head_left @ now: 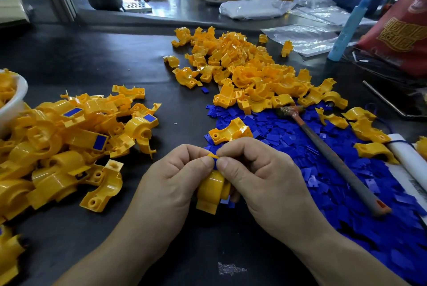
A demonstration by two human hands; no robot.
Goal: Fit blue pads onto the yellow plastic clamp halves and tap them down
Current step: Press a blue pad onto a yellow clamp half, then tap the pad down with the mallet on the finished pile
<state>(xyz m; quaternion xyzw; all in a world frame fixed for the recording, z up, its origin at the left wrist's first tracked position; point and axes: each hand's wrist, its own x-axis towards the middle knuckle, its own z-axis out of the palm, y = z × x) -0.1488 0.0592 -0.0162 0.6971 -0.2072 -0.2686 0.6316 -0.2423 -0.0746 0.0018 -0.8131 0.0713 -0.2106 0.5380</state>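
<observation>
My left hand [172, 178] and my right hand [261, 179] meet over one yellow clamp half [211, 189] near the table's front middle. Both grip it, thumbs and forefingers pinched together at its top end, where a sliver of a blue pad [215, 161] shows between the fingertips. A few more blue pads [225, 201] peek out under my right palm. The heap of loose blue pads [323, 165] spreads to the right. Bare yellow halves [245, 70] are piled behind it. Yellow halves carrying blue pads [69, 137] lie heaped on the left.
A small hammer [335, 160] lies diagonally across the blue pads. One yellow half [227, 132] sits just beyond my fingers. A white bowl [17, 98] with yellow parts stands at the far left edge. Plastic bags [300, 36] and a red bag [399, 29] lie at the back right.
</observation>
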